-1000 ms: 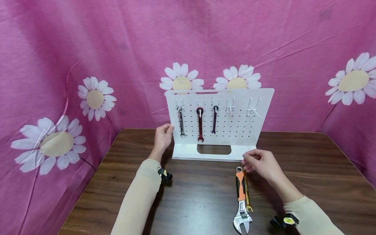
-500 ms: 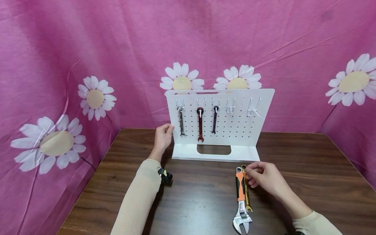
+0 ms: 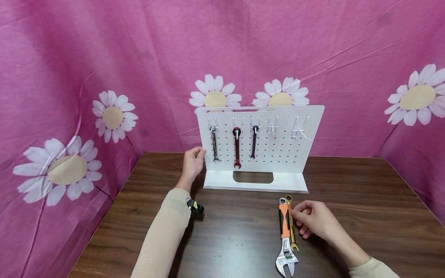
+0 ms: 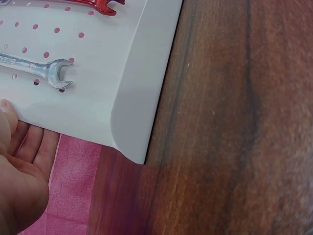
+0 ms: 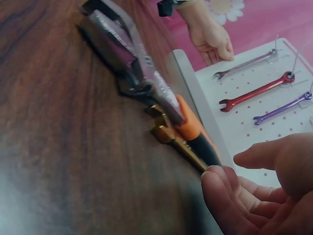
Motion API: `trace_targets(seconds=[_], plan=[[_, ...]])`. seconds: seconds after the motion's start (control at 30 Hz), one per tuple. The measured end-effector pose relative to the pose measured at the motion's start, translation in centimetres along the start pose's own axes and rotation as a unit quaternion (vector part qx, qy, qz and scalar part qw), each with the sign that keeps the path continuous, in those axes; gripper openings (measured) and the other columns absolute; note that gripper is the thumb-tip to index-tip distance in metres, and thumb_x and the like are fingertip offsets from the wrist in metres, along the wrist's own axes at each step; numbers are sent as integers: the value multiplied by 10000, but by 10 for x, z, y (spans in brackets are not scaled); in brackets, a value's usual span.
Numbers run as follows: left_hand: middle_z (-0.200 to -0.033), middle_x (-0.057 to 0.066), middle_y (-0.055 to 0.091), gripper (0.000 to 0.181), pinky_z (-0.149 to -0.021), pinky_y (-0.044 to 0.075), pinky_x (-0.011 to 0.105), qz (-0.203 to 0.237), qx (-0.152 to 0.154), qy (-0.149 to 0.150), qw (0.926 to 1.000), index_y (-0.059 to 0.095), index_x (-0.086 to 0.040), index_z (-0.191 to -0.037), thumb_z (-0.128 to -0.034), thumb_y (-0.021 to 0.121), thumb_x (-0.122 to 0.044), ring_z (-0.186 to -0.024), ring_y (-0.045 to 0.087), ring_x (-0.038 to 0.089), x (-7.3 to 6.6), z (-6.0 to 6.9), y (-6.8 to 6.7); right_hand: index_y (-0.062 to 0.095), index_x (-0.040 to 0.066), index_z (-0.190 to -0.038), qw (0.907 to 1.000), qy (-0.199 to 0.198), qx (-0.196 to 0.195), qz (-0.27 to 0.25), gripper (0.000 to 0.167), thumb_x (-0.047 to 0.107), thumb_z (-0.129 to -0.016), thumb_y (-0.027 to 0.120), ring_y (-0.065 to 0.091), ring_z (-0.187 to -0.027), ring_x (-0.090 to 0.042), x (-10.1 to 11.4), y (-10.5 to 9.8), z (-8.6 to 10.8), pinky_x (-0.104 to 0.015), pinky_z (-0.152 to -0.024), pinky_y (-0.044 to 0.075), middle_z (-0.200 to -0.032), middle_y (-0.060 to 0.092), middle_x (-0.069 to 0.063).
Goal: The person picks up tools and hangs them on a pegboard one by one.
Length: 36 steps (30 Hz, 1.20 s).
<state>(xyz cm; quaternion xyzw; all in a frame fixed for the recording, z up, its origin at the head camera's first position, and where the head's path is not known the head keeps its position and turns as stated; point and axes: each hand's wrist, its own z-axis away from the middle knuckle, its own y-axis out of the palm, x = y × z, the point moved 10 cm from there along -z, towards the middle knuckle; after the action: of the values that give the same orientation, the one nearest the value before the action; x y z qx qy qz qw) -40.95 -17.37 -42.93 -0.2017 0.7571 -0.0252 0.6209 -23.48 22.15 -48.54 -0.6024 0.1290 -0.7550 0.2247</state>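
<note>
A white pegboard stands upright on the table, and my left hand grips its left edge, thumb in front and fingers behind. A silver wrench, a red wrench and a purple wrench hang from its hooks. Before the board lie an adjustable wrench with an orange and black handle and, along its right side, a gold combination wrench. My right hand is at the gold wrench's shaft; in the right wrist view the fingertips reach it while the thumb stays apart.
Two white hooks on the board's right side, a middle one and an outer one, bear no tool. The brown wooden table extends around the board. A pink flowered cloth hangs behind and at both sides.
My right hand has moved from the board's front right corner, by the gold wrench's ring end, down toward the wrench's middle. The left hand and board have stayed put.
</note>
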Motion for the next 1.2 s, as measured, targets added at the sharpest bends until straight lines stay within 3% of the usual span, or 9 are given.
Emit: trace_targets(seconds=[0.2,0.37,0.6,0.73,0.83,1.07,1.2], plan=[[-826,137,697,232,-625,447,188,-26,8,-12,10000,794,47,-1108,-1091,651,-135,-702,533,57,1,0,-1,662,-61,-1062,9982,25,-250,536,216,121,-989,752,645,-463,-180,-1,1,0,-405,-459,590,-668,635,-69],[-799,160,671,222,-598,426,191,3,24,16,10000,794,47,-1104,-1084,660,-128,-674,513,63,0,-1,-1,658,-55,-1065,9978,-13,-273,598,216,130,-990,739,646,-455,-178,0,0,-1,-406,-454,587,-663,634,-68],[-725,31,623,221,-591,421,191,0,44,-29,10000,785,54,-1051,-1081,666,-129,-658,503,58,0,0,0,653,-58,-1080,9976,4,-215,660,203,106,-990,731,640,-452,-173,-1,3,-1,-399,-453,585,-653,620,-66],[-735,45,633,225,-592,418,192,-66,47,9,10000,786,53,-1049,-1082,666,-135,-659,498,56,-1,0,0,650,-60,-1065,9970,-48,-206,738,196,84,-970,744,626,-428,-161,1,4,-2,-397,-442,580,-627,616,-69],[-751,71,648,222,-593,418,192,-87,30,28,10000,793,50,-1083,-1081,667,-134,-659,498,56,-1,0,-1,651,-53,-1041,9964,-74,-220,816,206,95,-955,765,617,-412,-149,2,5,-4,-396,-436,577,-608,611,-66],[-690,-41,568,227,-573,400,200,-59,76,17,10000,795,42,-1074,-1083,668,-147,-637,473,64,-1,0,-1,659,-14,-938,9940,36,-300,1052,146,101,-921,746,595,-386,-134,1,7,-7,-391,-421,569,-561,600,-63],[-689,-44,564,220,-568,394,201,-66,68,19,10000,801,33,-1088,-1081,671,-145,-634,466,70,-1,0,-1,653,5,-891,9935,186,-300,1081,108,95,-901,714,587,-377,-126,0,8,-8,-381,-419,568,-542,598,-65]])
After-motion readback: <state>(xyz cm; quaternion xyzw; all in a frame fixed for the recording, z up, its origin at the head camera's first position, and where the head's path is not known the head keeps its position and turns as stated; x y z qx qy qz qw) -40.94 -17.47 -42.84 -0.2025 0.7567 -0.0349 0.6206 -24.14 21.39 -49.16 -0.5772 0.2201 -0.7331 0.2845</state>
